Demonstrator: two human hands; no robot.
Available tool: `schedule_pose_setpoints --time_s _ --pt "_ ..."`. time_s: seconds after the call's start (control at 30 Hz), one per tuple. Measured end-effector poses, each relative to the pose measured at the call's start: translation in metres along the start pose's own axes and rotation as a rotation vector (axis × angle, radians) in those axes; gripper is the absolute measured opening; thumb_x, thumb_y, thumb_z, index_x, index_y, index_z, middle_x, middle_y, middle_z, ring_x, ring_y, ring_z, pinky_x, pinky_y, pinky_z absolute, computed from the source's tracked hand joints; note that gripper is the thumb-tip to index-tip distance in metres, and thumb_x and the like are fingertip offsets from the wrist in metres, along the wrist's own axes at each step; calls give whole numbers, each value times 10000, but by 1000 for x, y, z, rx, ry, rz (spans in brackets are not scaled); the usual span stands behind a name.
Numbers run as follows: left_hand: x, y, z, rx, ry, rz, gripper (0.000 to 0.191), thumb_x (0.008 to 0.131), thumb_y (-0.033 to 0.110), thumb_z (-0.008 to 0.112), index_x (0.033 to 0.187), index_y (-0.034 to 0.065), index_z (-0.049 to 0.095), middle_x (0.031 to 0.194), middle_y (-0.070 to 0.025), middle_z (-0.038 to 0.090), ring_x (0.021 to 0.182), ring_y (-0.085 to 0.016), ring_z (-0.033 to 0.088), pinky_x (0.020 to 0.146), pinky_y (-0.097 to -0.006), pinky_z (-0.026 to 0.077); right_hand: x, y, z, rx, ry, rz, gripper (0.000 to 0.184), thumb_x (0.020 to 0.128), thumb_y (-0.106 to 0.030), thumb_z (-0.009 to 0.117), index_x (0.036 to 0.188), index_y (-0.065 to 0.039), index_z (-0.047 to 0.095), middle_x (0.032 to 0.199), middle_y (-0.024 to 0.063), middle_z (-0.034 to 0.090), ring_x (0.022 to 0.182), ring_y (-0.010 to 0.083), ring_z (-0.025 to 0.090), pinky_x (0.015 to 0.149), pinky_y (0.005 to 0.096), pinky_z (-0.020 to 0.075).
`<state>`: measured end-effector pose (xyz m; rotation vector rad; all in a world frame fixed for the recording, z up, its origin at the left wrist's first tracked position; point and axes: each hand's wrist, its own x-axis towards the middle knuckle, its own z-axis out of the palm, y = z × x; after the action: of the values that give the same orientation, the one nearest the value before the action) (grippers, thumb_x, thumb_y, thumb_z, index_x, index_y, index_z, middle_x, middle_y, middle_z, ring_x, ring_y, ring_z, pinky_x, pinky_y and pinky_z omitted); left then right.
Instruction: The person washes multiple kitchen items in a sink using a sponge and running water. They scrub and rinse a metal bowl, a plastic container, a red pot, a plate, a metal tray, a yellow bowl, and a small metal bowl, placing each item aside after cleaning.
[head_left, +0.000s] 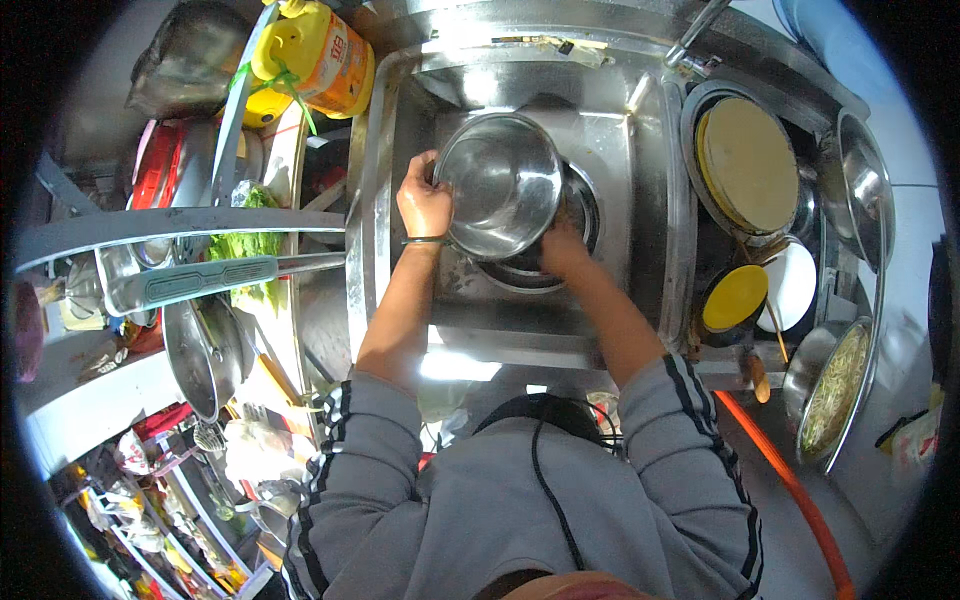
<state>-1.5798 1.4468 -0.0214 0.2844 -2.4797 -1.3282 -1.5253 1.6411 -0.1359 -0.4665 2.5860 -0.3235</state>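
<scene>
A deep stainless steel pot (499, 187) is tilted inside the metal sink (465, 289), its shiny interior turned up towards me. My left hand (424, 199) grips its left rim, thumb inside the edge and fingers outside. Beneath it, partly covered, lies a second round metal vessel (585, 202) on the sink floor. My right hand (564, 244) is blurred at the lower right of the pot, over that lower vessel. Its fingers are partly hidden, and whether they hold anything is unclear.
Right of the sink stand a round tan board (752, 165), a yellow bowl (735, 298), a white bowl (789, 285) and a steel bowl of pale shreds (836, 397). A faucet (686, 56) rises behind. Leftward are a yellow jug (319, 64), a shelf bar (180, 225) and leafy greens (251, 247).
</scene>
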Motion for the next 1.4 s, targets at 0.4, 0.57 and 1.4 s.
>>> schedule_pose_setpoints --time_s 0.4,0.57,1.4 --pt "-5 -28 16 138 -11 290 461 588 -79 499 1025 48 575 955 -174 593 873 -326 579 764 -358 467 1 8 -101 123 -239 -223 298 671 -162 625 931 -22 582 871 138 602 943 305 550 842 415 413" --pt "-26 -31 36 186 -136 166 434 605 -53 500 1019 51 584 939 -184 597 861 -336 581 755 -370 467 38 21 -85 -273 390 -604 337 767 -78 475 1097 -17 499 1245 119 429 1212 276 342 1022 397 252" --pt "-60 -79 65 -300 46 -282 450 618 -102 488 1039 24 587 855 -110 642 788 -171 600 732 -272 456 57 -43 48 63 206 -43 321 808 -112 436 1092 11 519 1059 245 517 998 334 525 814 409 451"
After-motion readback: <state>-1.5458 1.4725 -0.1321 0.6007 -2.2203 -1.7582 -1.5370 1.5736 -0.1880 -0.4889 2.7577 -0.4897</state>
